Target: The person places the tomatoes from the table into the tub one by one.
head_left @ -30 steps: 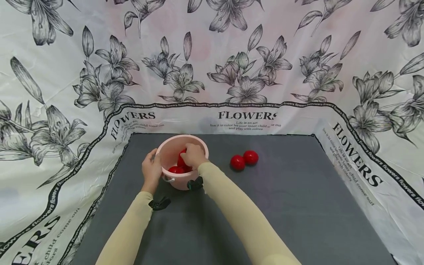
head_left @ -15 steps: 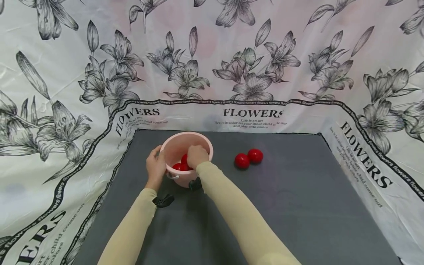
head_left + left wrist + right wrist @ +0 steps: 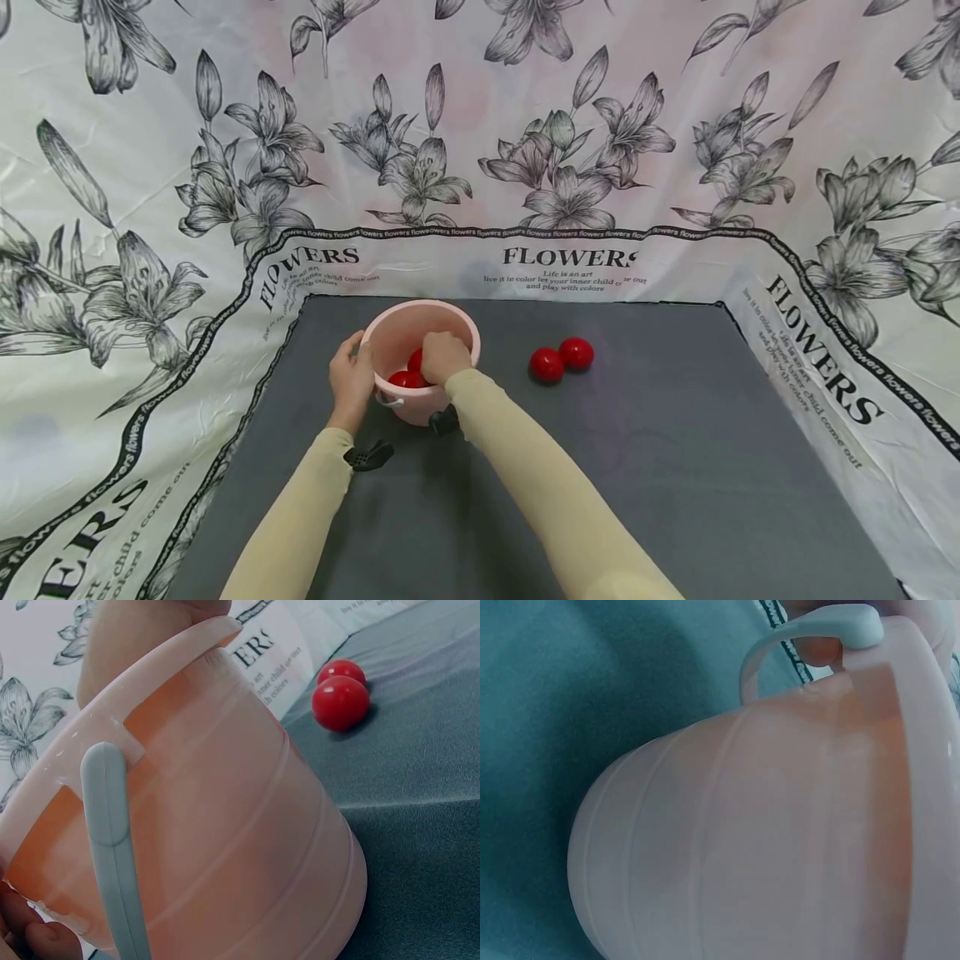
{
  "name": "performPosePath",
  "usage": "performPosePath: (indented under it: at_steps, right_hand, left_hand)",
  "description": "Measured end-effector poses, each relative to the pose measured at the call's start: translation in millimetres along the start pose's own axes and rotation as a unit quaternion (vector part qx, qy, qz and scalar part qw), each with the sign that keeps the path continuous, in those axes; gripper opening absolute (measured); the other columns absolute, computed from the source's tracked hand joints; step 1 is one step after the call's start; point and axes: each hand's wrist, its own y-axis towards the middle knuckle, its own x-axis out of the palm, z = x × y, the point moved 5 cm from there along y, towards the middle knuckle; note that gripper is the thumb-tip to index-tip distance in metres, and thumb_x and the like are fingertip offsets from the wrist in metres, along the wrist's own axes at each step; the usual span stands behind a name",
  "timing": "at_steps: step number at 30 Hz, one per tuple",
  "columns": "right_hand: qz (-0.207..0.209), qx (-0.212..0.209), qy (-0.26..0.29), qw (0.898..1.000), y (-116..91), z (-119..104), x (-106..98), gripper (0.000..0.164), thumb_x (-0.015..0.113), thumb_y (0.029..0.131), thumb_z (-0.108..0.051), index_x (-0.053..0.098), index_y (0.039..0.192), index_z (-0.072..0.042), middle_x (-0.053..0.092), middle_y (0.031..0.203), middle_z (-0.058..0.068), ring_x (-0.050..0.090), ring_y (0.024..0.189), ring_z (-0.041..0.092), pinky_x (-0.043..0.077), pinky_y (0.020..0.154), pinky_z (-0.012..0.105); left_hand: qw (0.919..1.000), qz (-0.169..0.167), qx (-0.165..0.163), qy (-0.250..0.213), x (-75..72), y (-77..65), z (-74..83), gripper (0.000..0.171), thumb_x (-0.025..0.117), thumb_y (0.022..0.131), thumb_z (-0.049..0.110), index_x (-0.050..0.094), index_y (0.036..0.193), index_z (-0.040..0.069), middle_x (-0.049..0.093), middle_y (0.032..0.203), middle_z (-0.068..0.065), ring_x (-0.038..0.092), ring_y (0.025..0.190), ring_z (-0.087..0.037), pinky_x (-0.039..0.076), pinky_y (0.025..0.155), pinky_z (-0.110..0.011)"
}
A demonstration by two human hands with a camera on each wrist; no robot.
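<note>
A pale pink bucket (image 3: 420,408) with a light grey handle (image 3: 111,825) stands on the dark table's far left part. My left hand (image 3: 351,383) holds the bucket's left side at the rim; its fingertips (image 3: 52,939) show beneath the rim in the left wrist view. Inside the bucket lie several glossy red balls (image 3: 405,379). My right hand (image 3: 444,357) reaches over the near right rim into the bucket. Its fingers are hidden there, so whether they grip a ball cannot be seen. The right wrist view is mostly filled by the bucket's wall (image 3: 765,825).
Two more red balls (image 3: 547,365) touch each other on the dark grey tabletop (image 3: 637,467), right of the bucket. A white flower-printed sheet (image 3: 420,267) rises behind the table and along both sides.
One second ago my right hand gripped a red ball inside the bucket; since then the hand has gone lower and its fingers are out of sight. My left hand stays on the bucket.
</note>
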Motion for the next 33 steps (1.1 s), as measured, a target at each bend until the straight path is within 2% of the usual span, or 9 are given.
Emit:
performPosePath:
  at_steps: [5, 8, 12, 15, 18, 22, 25, 30, 33]
  right_hand:
    - [0.017, -0.014, 0.049, 0.999, 2.7, 4.3, -10.4, 0.015, 0.07, 0.088, -0.01, 0.072, 0.103, -0.008, 0.072, 0.081, 0.004, 0.063, 0.071, 0.018, 0.058, 0.067, 0.026]
    - [0.032, -0.023, 0.083, 0.996, 5.7, 9.0, -26.0, 0.024, 0.062, 0.095, -0.012, 0.072, 0.117, -0.007, 0.077, 0.101, 0.007, 0.07, 0.088, 0.02, 0.061, 0.081, 0.031]
    - [0.059, -0.05, 0.111, 0.991, 8.7, 25.6, -64.0, 0.034, 0.058, 0.101, -0.016, 0.066, 0.133, -0.008, 0.071, 0.128, 0.012, 0.069, 0.113, 0.026, 0.058, 0.097, 0.04]
    - [0.083, -0.055, 0.113, 0.989, 7.3, 50.5, -97.3, 0.036, 0.055, 0.101, -0.014, 0.063, 0.135, -0.006, 0.068, 0.131, 0.017, 0.068, 0.116, 0.031, 0.057, 0.096, 0.043]
    - [0.104, -0.031, 0.105, 0.989, 2.6, 86.3, -123.5, 0.039, 0.053, 0.101, -0.014, 0.06, 0.138, -0.006, 0.065, 0.134, 0.021, 0.069, 0.109, 0.036, 0.057, 0.089, 0.046]
    - [0.12, 0.017, 0.091, 0.988, -2.7, 137.8, -138.8, 0.043, 0.053, 0.099, -0.015, 0.058, 0.14, -0.005, 0.062, 0.138, 0.022, 0.068, 0.107, 0.039, 0.055, 0.088, 0.049]
    - [0.125, 0.054, 0.089, 0.987, -7.5, 173.0, -140.6, 0.046, 0.052, 0.097, -0.015, 0.057, 0.141, -0.004, 0.06, 0.142, 0.021, 0.064, 0.113, 0.036, 0.053, 0.092, 0.049]
    - [0.115, 0.095, 0.082, 0.985, -15.4, 216.2, -131.2, 0.05, 0.055, 0.095, -0.015, 0.056, 0.143, -0.003, 0.068, 0.122, 0.024, 0.058, 0.072, 0.024, 0.05, 0.077, 0.042]
    - [0.103, 0.115, 0.06, 0.986, -22.0, 237.0, -121.2, 0.05, 0.055, 0.096, -0.015, 0.055, 0.143, -0.001, 0.069, 0.113, 0.025, 0.053, 0.065, 0.022, 0.049, 0.078, 0.042]
  left_hand:
    - [1.0, 0.003, -0.006, 0.004, 1.4, 1.5, -3.0, 0.046, 0.047, 0.108, 0.033, 0.05, 0.151, 0.017, 0.063, 0.097, -0.02, 0.048, 0.051, -0.011, 0.043, 0.051, -0.022]
    - [1.0, 0.004, -0.006, 0.006, 0.5, 1.7, -4.5, 0.046, 0.047, 0.108, 0.034, 0.049, 0.151, 0.017, 0.063, 0.099, -0.022, 0.048, 0.049, -0.01, 0.044, 0.051, -0.021]
    - [1.0, 0.005, -0.003, 0.008, -0.7, 0.5, -3.0, 0.046, 0.047, 0.108, 0.033, 0.049, 0.151, 0.016, 0.063, 0.098, -0.022, 0.047, 0.047, -0.009, 0.043, 0.049, -0.021]
    - [1.0, 0.003, -0.003, 0.009, 0.2, -0.2, -0.9, 0.046, 0.046, 0.108, 0.032, 0.049, 0.151, 0.015, 0.063, 0.098, -0.022, 0.046, 0.046, -0.009, 0.043, 0.049, -0.021]
    - [1.0, -0.002, -0.007, 0.007, 2.1, -0.4, -0.1, 0.047, 0.046, 0.108, 0.031, 0.048, 0.152, 0.015, 0.064, 0.102, -0.024, 0.045, 0.045, -0.008, 0.043, 0.049, -0.021]
    - [0.9997, -0.002, -0.023, 0.005, 0.5, -0.4, -3.7, 0.047, 0.046, 0.108, 0.031, 0.047, 0.152, 0.015, 0.064, 0.107, -0.023, 0.045, 0.045, -0.009, 0.043, 0.048, -0.021]
    - [0.9995, 0.001, -0.029, 0.01, -0.9, -0.1, -6.1, 0.047, 0.046, 0.108, 0.032, 0.048, 0.152, 0.017, 0.064, 0.104, -0.02, 0.046, 0.047, -0.01, 0.044, 0.049, -0.021]
    - [0.9996, 0.004, -0.023, 0.017, -1.2, 0.8, -4.4, 0.047, 0.046, 0.108, 0.036, 0.048, 0.152, 0.018, 0.063, 0.099, -0.02, 0.048, 0.05, -0.01, 0.045, 0.05, -0.022]
    - [0.9997, -0.004, -0.018, 0.016, 1.6, 0.0, -1.4, 0.048, 0.045, 0.108, 0.036, 0.048, 0.152, 0.018, 0.062, 0.095, -0.021, 0.048, 0.048, -0.01, 0.045, 0.049, -0.023]
